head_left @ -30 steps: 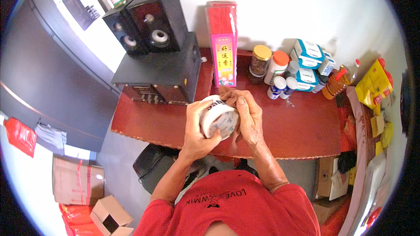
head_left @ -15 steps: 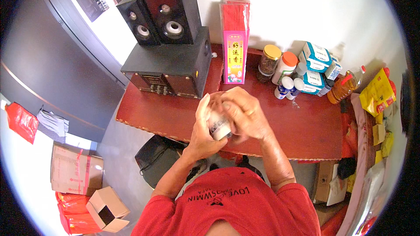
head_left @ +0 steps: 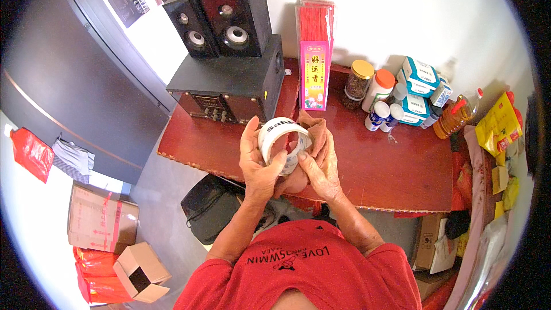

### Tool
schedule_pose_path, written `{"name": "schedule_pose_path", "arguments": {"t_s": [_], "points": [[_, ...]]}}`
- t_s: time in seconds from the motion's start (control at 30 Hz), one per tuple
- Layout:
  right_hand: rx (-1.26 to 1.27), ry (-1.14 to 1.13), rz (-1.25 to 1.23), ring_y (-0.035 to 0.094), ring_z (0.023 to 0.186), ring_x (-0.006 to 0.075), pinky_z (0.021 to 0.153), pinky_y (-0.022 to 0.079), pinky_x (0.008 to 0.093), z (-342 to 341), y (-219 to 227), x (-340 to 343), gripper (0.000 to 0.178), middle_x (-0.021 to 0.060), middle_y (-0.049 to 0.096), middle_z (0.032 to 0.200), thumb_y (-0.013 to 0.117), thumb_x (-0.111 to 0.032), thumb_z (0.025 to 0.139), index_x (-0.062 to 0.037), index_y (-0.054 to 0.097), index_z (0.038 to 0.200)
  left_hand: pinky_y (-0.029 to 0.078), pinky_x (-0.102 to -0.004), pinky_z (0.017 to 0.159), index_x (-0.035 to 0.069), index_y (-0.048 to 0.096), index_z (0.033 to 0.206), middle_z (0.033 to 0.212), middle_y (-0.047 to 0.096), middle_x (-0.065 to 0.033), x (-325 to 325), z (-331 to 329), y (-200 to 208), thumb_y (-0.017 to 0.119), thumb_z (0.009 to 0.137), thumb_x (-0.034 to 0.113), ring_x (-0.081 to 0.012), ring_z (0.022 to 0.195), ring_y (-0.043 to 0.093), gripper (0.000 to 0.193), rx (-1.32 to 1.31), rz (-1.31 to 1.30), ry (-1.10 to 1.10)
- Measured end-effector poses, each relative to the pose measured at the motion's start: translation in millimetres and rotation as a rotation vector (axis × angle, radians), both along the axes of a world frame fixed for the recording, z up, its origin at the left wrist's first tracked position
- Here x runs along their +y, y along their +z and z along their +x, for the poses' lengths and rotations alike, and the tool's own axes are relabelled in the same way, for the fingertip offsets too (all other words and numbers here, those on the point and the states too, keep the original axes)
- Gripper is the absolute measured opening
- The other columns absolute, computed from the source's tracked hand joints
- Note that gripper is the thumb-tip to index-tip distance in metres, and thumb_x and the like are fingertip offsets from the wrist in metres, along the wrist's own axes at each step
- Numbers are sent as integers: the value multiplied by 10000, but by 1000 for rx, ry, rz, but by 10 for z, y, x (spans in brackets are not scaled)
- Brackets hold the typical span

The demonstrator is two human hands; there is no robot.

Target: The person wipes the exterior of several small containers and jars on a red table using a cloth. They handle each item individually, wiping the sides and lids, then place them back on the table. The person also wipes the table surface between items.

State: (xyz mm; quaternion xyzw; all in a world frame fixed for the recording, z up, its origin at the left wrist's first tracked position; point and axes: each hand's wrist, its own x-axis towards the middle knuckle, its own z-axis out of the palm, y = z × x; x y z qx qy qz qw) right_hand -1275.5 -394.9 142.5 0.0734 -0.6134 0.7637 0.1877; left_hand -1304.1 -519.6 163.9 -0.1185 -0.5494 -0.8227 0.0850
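Note:
A white, round, hollow thing (head_left: 279,124) with black lettering is held up between my hands over the red table. Red shows through its round opening; whether it is a cup or a roll I cannot tell. My left hand (head_left: 256,163) grips its left side, fingers behind and thumb at the near rim. In my right hand (head_left: 325,173) is a brown cloth (head_left: 316,130), bunched against the right side of the white thing. The right thumb presses near the rim, and part of the cloth hangs below between the hands.
Black speakers (head_left: 232,23) stand on a black cabinet unit (head_left: 227,77) at the table's left. Incense packs (head_left: 314,57) lean on the wall. Jars (head_left: 359,83), tissue packs (head_left: 418,74) and an oil bottle (head_left: 453,117) fill the back right. A dark stool (head_left: 209,209) stands below the front edge.
The hands have parted from their tight wrap. The white thing has turned so its opening shows, and the right hand with the cloth has moved down to its right side.

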Motion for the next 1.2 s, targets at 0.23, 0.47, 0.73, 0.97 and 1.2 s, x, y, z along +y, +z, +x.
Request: {"name": "schedule_pose_path", "arguments": {"t_s": [0.23, 0.47, 0.73, 0.97, 1.2], "points": [[5, -132, 426, 561, 1065, 304, 901, 466, 362, -98, -52, 225, 529, 179, 511, 1204, 599, -10, 804, -33, 407, 1296, 367, -347, 1023, -6, 315, 1371, 1276, 478, -130, -259, -169, -129, 731, 744, 113, -218, 1191, 473, 762, -123, -102, -356], [196, -160, 726, 546, 1042, 409, 864, 482, 415, -207, 222, 180, 540, 196, 547, 1095, 662, -16, 735, -40, 456, 1234, 477, -302, 834, 3, 510, 1182, 996, 618, -82, -300, -321, -28, 793, 733, 212, -147, 923, 583, 570, 107, -601, -158], [-180, 94, -275, 503, 1039, 127, 927, 411, 275, -173, -170, -275, 380, 65, 551, 1134, 585, -110, 908, 32, 422, 1220, 445, -286, 890, -12, 480, 1189, 1095, 554, -63, -43, -303, -224, 678, 848, 84, -145, 1008, 542, 406, 156, -265, 249], [-108, 196, -100, 485, 1087, 139, 950, 396, 310, 81, -151, 22, 408, 59, 542, 1189, 598, -157, 908, -17, 453, 1264, 507, -314, 799, 55, 455, 1229, 967, 575, -52, -158, -441, -249, 464, 983, 287, -172, 939, 595, 338, -241, 246, -14], [228, -338, 739, 420, 1122, 419, 980, 358, 487, -294, 412, 26, 554, 232, 449, 1219, 635, -340, 778, -42, 510, 1228, 400, -414, 1025, 78, 409, 1353, 1316, 514, -95, 98, -271, -299, 402, 979, 406, -269, 1200, 508, 498, -548, 519, -347]]}}
